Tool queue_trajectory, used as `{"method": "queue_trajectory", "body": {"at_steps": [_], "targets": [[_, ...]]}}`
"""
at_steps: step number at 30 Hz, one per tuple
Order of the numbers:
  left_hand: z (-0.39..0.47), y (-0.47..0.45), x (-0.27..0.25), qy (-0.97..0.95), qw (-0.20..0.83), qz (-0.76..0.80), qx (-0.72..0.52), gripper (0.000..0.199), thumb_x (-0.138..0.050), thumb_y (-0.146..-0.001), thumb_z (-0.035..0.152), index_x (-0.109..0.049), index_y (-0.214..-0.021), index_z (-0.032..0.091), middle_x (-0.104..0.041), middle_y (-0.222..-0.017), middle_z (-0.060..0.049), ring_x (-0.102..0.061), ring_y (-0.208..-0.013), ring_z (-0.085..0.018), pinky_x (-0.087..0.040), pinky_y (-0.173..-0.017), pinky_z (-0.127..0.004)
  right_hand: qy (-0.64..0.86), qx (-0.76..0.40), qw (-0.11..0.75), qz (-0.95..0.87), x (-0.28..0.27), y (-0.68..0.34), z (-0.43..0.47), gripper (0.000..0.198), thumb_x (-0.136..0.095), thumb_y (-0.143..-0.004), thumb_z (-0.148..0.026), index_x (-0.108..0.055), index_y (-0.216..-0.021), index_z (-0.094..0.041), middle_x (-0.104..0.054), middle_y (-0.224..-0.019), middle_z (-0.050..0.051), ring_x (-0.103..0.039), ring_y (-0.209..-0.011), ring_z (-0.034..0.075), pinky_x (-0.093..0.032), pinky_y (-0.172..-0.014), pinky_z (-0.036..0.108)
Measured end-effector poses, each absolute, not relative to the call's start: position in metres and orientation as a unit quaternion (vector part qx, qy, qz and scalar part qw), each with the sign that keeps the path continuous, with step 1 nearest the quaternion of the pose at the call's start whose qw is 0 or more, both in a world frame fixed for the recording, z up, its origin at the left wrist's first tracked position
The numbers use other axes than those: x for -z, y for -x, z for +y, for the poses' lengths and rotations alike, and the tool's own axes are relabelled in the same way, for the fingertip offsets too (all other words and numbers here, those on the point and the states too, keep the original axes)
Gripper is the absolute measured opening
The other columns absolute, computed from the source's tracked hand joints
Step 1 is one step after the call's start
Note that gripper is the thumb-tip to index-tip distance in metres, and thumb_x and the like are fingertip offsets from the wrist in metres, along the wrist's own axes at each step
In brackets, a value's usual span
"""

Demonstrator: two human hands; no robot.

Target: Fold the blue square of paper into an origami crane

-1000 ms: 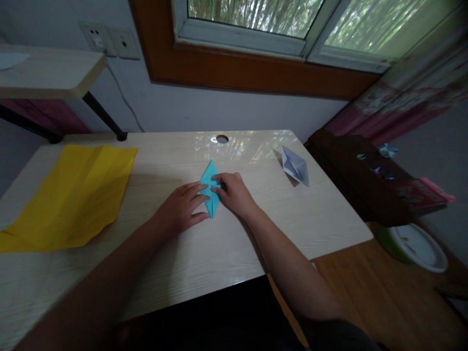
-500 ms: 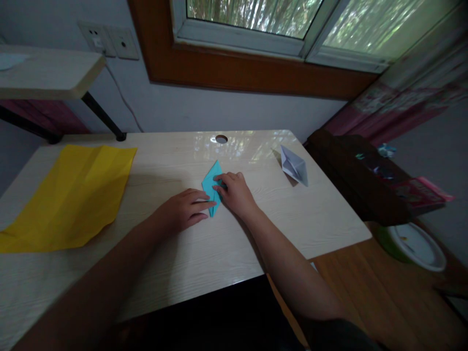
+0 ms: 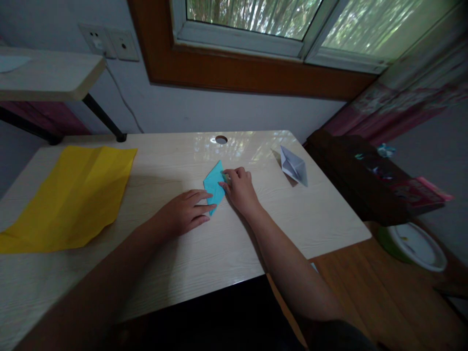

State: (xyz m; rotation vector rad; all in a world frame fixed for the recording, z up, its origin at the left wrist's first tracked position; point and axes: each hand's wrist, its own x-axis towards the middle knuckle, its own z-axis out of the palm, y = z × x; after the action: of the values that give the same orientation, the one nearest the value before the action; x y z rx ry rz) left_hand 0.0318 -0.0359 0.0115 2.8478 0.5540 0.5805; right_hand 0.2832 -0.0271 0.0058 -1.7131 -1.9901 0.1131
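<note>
A small cyan paper (image 3: 214, 186), folded into a narrow kite shape, lies on the light wooden desk (image 3: 204, 253). My right hand (image 3: 239, 189) rests on its right side, fingertips pinching and pressing the paper's right edge. My left hand (image 3: 183, 213) lies flat on the desk just left of the paper, its fingertips touching the paper's lower tip and holding it down.
A large creased yellow sheet (image 3: 69, 195) lies at the desk's left. A folded white paper boat (image 3: 293, 165) stands at the back right. A cable hole (image 3: 221, 140) is at the back edge. Right of the desk are a dark cabinet (image 3: 361, 180) and a green-rimmed basin (image 3: 415, 246).
The cyan paper has turned, its top now tilted right. My right hand moved up along its right edge; my left hand slid down toward the lower tip.
</note>
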Motion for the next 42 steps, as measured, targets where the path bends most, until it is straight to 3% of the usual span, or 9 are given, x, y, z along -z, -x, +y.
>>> {"method": "queue_trajectory", "body": {"at_steps": [7, 11, 14, 21, 30, 42], "targets": [[-0.035, -0.032, -0.008, -0.959, 0.082, 0.183, -0.201, 0.039, -0.056, -0.103, 0.036, -0.065, -0.136, 0.019, -0.058, -0.148, -0.017, -0.052, -0.14, -0.03, -0.048, -0.114, -0.051, 0.602, -0.003, 0.277, -0.749, -0.013, -0.282, -0.031, 0.026, -0.058, -0.094, -0.015, -0.068, -0.118, -0.018, -0.06, -0.111, 0.014, -0.049, -0.103, 0.031, -0.048, -0.093, 0.047], [-0.035, -0.032, -0.008, -0.957, 0.082, 0.191, -0.204, 0.038, -0.057, -0.102, 0.036, -0.064, -0.137, 0.022, -0.058, -0.148, -0.015, -0.052, -0.141, -0.03, -0.049, -0.114, -0.05, 0.54, -0.082, 0.32, -0.774, -0.016, -0.274, -0.034, 0.022, -0.052, -0.093, -0.008, -0.066, -0.107, -0.018, -0.062, -0.103, 0.011, -0.056, -0.098, 0.025, -0.05, -0.088, 0.039], [-0.035, -0.032, -0.009, -0.957, 0.083, 0.189, -0.201, 0.038, -0.057, -0.102, 0.035, -0.065, -0.137, 0.021, -0.058, -0.148, -0.016, -0.053, -0.14, -0.03, -0.049, -0.113, -0.05, 0.525, -0.138, 0.337, -0.769, -0.014, -0.268, -0.036, 0.024, -0.052, -0.092, -0.01, -0.063, -0.112, -0.018, -0.063, -0.102, 0.009, -0.06, -0.093, 0.023, -0.051, -0.085, 0.036], [-0.035, -0.031, -0.011, -0.957, 0.095, 0.185, -0.202, 0.038, -0.059, -0.101, 0.032, -0.065, -0.138, 0.023, -0.055, -0.15, -0.017, -0.053, -0.14, -0.032, -0.05, -0.111, -0.053, 0.554, -0.149, 0.367, -0.732, -0.01, -0.267, -0.035, 0.031, -0.057, -0.095, -0.023, -0.057, -0.125, -0.019, -0.064, -0.105, 0.01, -0.062, -0.097, 0.023, -0.051, -0.09, 0.038], [-0.035, -0.032, -0.01, -0.955, 0.1, 0.172, -0.219, 0.037, -0.06, -0.1, 0.03, -0.066, -0.136, 0.023, -0.05, -0.153, -0.017, -0.052, -0.14, -0.032, -0.051, -0.11, -0.053, 0.558, -0.209, 0.314, -0.739, -0.017, -0.262, -0.038, 0.042, -0.059, -0.095, -0.024, -0.053, -0.136, -0.023, -0.07, -0.097, 0.003, -0.064, -0.084, 0.018, -0.049, -0.078, 0.031], [-0.036, -0.025, -0.015, -0.955, 0.14, 0.158, -0.209, 0.033, -0.056, -0.1, 0.02, -0.068, -0.131, 0.021, -0.068, -0.135, -0.012, -0.063, -0.13, -0.024, -0.056, -0.109, -0.041, 0.558, -0.207, 0.301, -0.745, -0.018, -0.261, -0.035, 0.041, -0.059, -0.094, -0.017, -0.053, -0.133, -0.024, -0.069, -0.094, 0.001, -0.065, -0.084, 0.018, -0.047, -0.077, 0.03]]}}
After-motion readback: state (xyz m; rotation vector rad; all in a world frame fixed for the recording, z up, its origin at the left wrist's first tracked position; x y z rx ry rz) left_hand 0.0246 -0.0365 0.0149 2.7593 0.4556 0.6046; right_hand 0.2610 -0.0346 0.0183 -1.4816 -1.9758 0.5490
